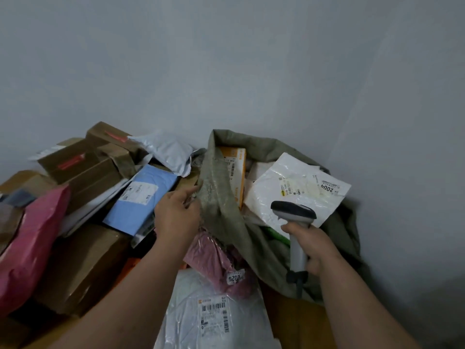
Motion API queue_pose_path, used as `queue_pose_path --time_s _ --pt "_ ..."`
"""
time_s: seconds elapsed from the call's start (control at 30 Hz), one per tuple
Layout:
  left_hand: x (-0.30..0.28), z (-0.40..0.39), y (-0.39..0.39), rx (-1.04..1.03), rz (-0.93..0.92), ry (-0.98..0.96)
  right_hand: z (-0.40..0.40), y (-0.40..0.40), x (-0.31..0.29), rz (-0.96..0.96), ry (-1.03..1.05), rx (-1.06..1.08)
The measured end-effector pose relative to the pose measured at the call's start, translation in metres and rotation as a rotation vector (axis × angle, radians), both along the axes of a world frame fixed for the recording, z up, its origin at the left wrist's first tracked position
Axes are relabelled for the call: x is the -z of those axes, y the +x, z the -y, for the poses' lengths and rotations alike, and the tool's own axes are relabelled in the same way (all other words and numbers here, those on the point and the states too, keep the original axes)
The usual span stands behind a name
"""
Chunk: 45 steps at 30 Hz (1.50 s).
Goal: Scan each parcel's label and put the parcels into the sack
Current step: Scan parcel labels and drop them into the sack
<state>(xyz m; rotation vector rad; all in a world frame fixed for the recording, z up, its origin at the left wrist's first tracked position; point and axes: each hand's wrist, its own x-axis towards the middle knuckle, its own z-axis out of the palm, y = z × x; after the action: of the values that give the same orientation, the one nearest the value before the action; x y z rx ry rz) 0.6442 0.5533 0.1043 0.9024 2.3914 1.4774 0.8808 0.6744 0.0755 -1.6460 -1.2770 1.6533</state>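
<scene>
Sack [251, 243] gapes at right, already holding white parcel [294, 195] and orange box [236, 172]. Left hand [176, 215] pinches sack rim, likely keeping mouth wide. Right hand [314, 248] grips scanner [294, 222], poised above. Unsorted parcels heaped left: blue mailer [141, 200], pink mailer [32, 238].

A white parcel [297, 190] lying in the mouth of the sack [226, 197], just above the right hand [314, 245], carries a label reading "2004". Below the left hand [176, 215], a pink parcel [216, 263] bears a small tag reading "2026". Barcoded labels on the orange box [237, 172], the blue parcel [141, 197] and the clear bag [214, 316] are too small to read.
</scene>
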Motion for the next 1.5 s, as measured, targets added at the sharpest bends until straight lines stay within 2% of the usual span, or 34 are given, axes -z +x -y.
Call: queue_pose_path --time_s 0.1,0.3,0.53,0.77,0.93,1.1,1.3,1.5 --pt "0.000 0.034 -0.012 0.013 0.008 -0.035 0.033 -0.005 -0.001 -0.014 0.014 0.017" --pt "0.011 0.096 -0.034 0.029 0.173 0.010 0.099 -0.033 -0.009 -0.122 0.132 0.064" --pt "0.043 0.145 -0.051 0.033 0.299 -0.023 0.151 -0.061 -0.003 -0.104 0.087 -0.076" --pt "0.084 0.166 -0.035 0.050 0.444 -0.303 0.160 -0.049 0.030 -0.013 -0.008 -0.127" --pt "0.122 0.167 -0.001 0.051 0.618 -0.511 0.151 -0.025 0.056 0.032 -0.048 -0.122" --pt "0.144 0.159 0.023 0.007 0.607 -0.624 0.144 -0.007 0.088 0.150 -0.114 -0.197" --pt "0.159 0.152 0.032 -0.120 0.617 -0.592 0.144 0.006 0.113 0.305 -0.123 -0.287" --pt "0.165 0.153 0.034 -0.247 0.828 -0.397 0.155 0.008 0.124 0.223 -0.198 -0.295"
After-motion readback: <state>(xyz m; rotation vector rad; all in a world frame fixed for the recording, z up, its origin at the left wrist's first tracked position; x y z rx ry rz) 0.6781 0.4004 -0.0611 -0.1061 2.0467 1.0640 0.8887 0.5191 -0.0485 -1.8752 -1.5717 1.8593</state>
